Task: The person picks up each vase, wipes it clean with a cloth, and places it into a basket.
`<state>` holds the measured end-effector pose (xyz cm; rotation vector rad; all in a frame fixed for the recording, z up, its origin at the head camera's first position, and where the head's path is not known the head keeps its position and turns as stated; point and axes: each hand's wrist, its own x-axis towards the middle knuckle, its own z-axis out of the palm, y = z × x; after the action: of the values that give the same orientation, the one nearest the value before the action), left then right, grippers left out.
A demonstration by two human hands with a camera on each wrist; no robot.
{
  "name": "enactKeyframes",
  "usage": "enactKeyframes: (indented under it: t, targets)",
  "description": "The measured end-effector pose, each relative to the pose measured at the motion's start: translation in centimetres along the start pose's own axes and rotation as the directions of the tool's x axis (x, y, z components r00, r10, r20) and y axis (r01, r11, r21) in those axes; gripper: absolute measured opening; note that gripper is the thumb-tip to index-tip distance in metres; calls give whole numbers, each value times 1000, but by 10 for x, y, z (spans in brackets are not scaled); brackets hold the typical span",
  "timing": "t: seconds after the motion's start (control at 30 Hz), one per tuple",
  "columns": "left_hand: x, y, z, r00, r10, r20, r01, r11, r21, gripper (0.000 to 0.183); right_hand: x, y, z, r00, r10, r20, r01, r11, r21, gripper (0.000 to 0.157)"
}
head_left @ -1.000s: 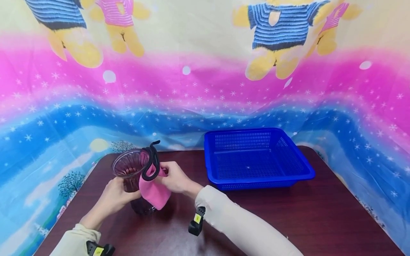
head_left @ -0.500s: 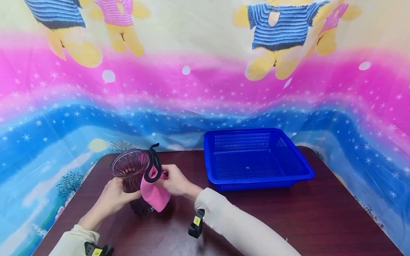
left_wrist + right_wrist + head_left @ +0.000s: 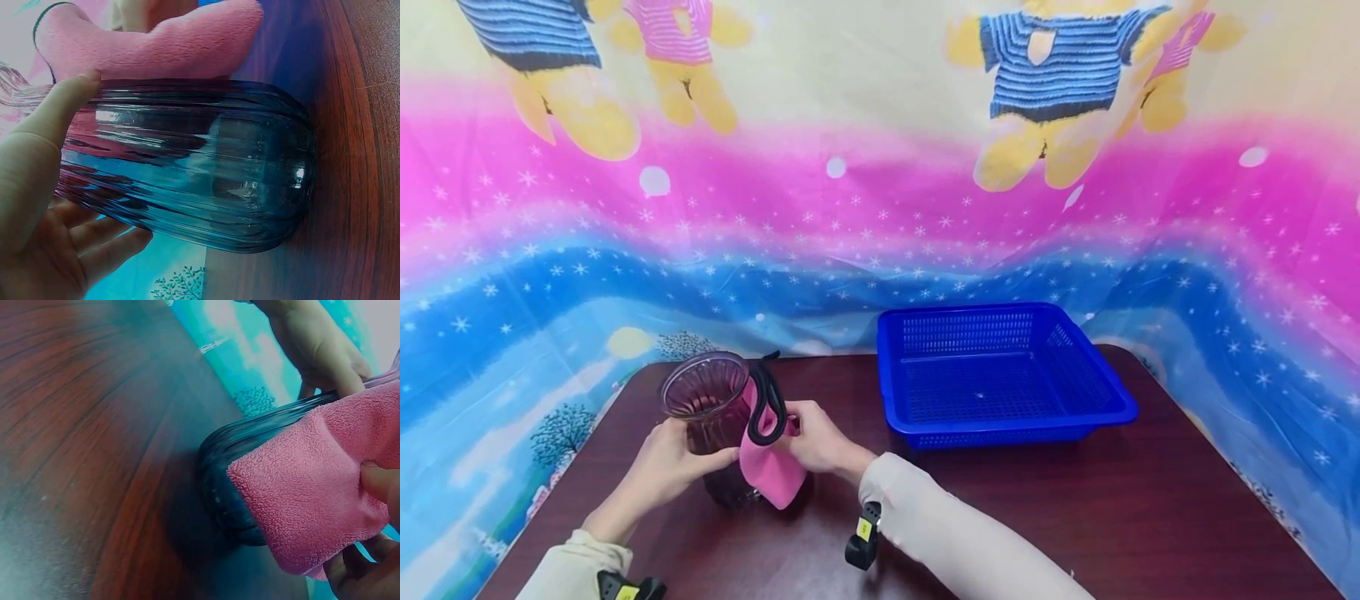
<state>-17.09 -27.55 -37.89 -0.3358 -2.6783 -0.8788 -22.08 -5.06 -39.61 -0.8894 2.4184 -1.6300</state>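
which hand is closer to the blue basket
Right. The right hand pinches the pink cloth beside the glass vase, just left of the blue basket. The left hand is farther left, gripping the vase.

Vase [image 3: 707, 429]: one
Cloth [image 3: 775, 475]: one
Basket [image 3: 1000, 427]: one
Table [image 3: 1075, 517]: one
Hands [image 3: 658, 467] [image 3: 822, 437]: two
Sleeves [image 3: 568, 571] [image 3: 943, 525]: two
Wrist gadgets [image 3: 859, 550]: two
Yellow stickers [image 3: 864, 530]: two
Backdrop [image 3: 865, 208]: one
Printed figures [image 3: 1052, 75]: four; two at eleven o'clock, two at one o'clock
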Motion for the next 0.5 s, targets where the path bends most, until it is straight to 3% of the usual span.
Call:
enactKeyframes:
  t: [0.5]
  targets:
    - [1,0,1,1000,-4,8,4,1000,-10,68,-7,20,5,1000,6,14,-6,999,-42,18]
